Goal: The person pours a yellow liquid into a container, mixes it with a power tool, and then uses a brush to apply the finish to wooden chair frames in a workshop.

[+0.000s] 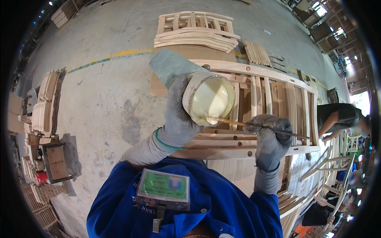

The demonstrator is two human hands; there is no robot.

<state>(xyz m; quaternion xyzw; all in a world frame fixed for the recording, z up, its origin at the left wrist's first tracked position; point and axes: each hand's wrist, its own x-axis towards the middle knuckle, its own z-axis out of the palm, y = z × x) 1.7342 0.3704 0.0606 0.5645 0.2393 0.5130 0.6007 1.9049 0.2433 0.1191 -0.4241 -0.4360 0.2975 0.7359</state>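
Note:
My left hand (177, 109), in a grey glove, is wrapped round a tub (192, 113) with a crusted wall. Inside the tub lies a creamy, pale yellow liquid (209, 95), perhaps glue. A flat grey-green piece (168, 65) juts out beyond the left hand and tub; how it is held is hidden. My right hand (273, 135), also gloved, closes round a thin wooden stick (232, 121). The stick's left end dips into the liquid near the tub's near rim. Under both hands lie light wooden slatted frames (222, 144) with round holes in their rails.
More wooden frames (194, 37) are stacked at the far side, beside a bundle of short slats (258, 53). Stacked wood parts (43, 103) and a wooden box (55, 160) stand at left. Another person (337, 117) bends over at right, near assembled wooden frames (329, 178).

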